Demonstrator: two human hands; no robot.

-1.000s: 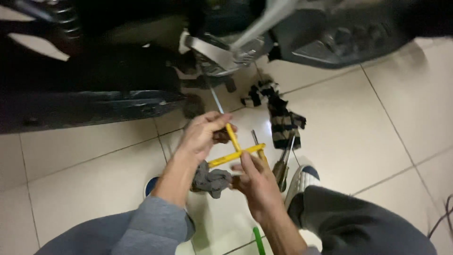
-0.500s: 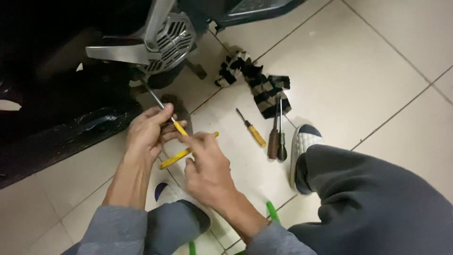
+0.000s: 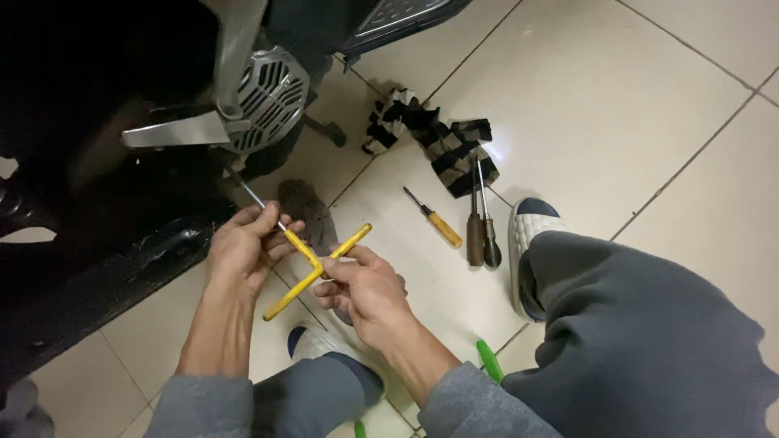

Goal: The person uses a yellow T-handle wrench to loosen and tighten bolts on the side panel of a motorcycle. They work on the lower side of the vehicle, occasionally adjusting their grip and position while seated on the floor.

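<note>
- Two hands work one yellow cross wrench point(image 3: 318, 261): my left hand point(image 3: 243, 247) is clenched around its forward arm, my right hand point(image 3: 365, 288) grips the crossbar near the centre.
- Its steel shaft point(image 3: 251, 193) runs up toward the grey finned engine cover point(image 3: 272, 93); I judge a fastener is being turned there, though the tip is hidden.
- Next, I reckon, comes a steady twist with the shaft kept straight.
- Three loose drivers lie on the tiles: one yellow-handled screwdriver point(image 3: 434, 219) and two dark-handled screwdrivers point(image 3: 483, 235), beside one striped cloth point(image 3: 434, 138).

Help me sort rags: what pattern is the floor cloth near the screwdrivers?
Black-and-cream striped cloth, clearest in the head view.
</note>
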